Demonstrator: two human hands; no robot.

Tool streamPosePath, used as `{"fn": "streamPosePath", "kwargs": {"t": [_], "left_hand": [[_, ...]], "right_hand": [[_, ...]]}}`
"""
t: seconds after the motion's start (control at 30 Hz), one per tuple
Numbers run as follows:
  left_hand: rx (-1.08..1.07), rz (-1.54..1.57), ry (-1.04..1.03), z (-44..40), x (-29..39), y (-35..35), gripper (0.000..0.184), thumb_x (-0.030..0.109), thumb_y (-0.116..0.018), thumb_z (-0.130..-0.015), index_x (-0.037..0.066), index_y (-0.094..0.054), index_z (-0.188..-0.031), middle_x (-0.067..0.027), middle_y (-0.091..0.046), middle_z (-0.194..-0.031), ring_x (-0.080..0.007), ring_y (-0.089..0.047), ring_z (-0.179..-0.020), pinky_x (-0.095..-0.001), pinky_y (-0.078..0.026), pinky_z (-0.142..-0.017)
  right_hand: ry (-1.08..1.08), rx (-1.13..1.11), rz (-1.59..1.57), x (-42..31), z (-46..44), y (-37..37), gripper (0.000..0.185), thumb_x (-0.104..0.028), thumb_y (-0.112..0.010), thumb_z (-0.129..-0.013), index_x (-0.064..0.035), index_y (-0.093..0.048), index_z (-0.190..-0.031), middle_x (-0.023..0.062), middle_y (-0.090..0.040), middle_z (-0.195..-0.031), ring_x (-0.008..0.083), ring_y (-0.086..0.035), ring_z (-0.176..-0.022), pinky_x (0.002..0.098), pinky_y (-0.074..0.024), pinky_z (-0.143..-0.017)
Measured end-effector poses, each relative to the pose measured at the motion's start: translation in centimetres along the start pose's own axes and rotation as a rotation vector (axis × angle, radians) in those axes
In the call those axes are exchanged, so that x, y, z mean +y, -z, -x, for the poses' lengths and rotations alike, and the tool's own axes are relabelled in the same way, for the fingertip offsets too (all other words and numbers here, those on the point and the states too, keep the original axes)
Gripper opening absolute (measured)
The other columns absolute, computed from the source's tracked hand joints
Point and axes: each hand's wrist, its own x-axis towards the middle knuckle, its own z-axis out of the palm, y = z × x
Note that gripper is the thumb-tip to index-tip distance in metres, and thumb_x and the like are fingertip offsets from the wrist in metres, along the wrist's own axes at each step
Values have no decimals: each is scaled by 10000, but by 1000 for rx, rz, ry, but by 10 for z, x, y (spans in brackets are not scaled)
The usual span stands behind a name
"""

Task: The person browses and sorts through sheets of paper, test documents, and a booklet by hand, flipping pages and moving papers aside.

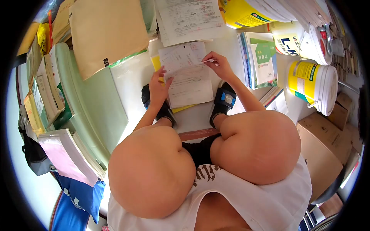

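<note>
A white rectangular paper sheet with lines of writing (pixel 190 90) lies flat on the pale, smooth floor (pixel 135 92), in front of the seated person. A second white sheet with faint print (pixel 183 56) overlaps its far end. At the far right of the lower sheet, the right hand (pixel 218 64) has its grip pinching the edge of the upper sheet between thumb and fingers. The left hand (pixel 157 85) is at the lower sheet's left edge, fingers bent and a little apart; whether its grip pinches any paper cannot be told. Yellow flat material (pixel 184 109) shows from under the lower sheet. One black slipper with a blue ornament (pixel 228 99) stands to its right. Beyond it lie loose white written-on pages (pixel 190 21), and to its far left a large tan paper envelope (pixel 108 34). A stack of books with a green-and-white cover (pixel 263 63) is well to its right, and a yellow-and-white plastic bucket (pixel 304 81) farther right.
</note>
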Motion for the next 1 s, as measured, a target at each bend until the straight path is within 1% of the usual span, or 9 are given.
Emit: {"fn": "streamPosePath", "kwargs": {"t": [0.13,0.27,0.33,0.43,0.5,0.7,0.77,0.87,1.0], "left_hand": [[-238,82,47,-4,-11,3,285,163,-730,-949,10,-699,-1188,-81,-723,-793,-142,-616,-639,-291,-519,-661],[-145,287,1,-6,3,-1,267,186,-691,-991,16,-698,-1197,-44,-711,-781,-97,-584,-636,-274,-489,-616],[-176,382,225,-12,31,10,242,178,-672,-1007,17,-700,-1186,-6,-702,-805,-60,-554,-631,-245,-446,-563],[-211,493,183,-23,51,24,253,159,-648,-1023,30,-659,-1240,-15,-714,-889,-49,-575,-669,-220,-432,-538],[-245,491,135,-31,70,35,266,158,-646,-1023,30,-643,-1256,-15,-710,-911,-51,-578,-684,-221,-437,-547],[-340,478,8,-46,91,40,311,200,-649,-1020,28,-606,-1276,-18,-705,-1002,-69,-609,-766,-228,-475,-635],[-332,519,40,-50,88,37,332,231,-664,-1012,30,-608,-1271,-21,-708,-1032,-78,-625,-787,-242,-492,-684],[-368,574,147,-47,54,29,297,218,-646,-1009,27,-632,-1237,-57,-731,-1035,-125,-683,-828,-273,-526,-705],[-235,213,181,-30,-19,8,266,177,-631,-983,8,-667,-1184,-123,-743,-1029,-180,-717,-860,-300,-556,-746]], "right_hand": [[3,55,-80,5,8,5,122,-77,-718,-960,-35,-658,-1057,18,-709,-952,82,-639,-892,233,-490,-749],[-93,118,-249,6,16,2,233,-107,-715,-974,-21,-619,-1167,48,-711,-1045,92,-642,-966,249,-515,-813],[-83,112,-302,-7,25,-1,285,-118,-716,-975,-19,-609,-1220,59,-712,-1073,97,-644,-983,255,-523,-838],[-146,32,-394,-31,40,-9,361,-138,-715,-975,-8,-602,-1292,57,-715,-1104,113,-656,-984,272,-534,-869],[-190,146,-328,-39,43,-8,408,-139,-691,-990,11,-575,-1352,53,-715,-1120,108,-652,-962,273,-534,-850],[21,398,-289,-83,-14,30,279,-140,-648,-1013,2,-623,-1252,50,-707,-1067,81,-626,-942,258,-517,-824],[144,424,-113,-82,-53,55,315,-157,-659,-999,22,-616,-1255,74,-719,-1062,107,-642,-926,278,-524,-825],[56,389,-18,-91,-106,74,363,-183,-678,-975,41,-612,-1253,120,-735,-1069,181,-680,-930,323,-535,-841],[67,354,206,-102,-163,80,404,-209,-691,-953,50,-613,-1252,180,-744,-1073,258,-708,-945,360,-539,-865]]}}
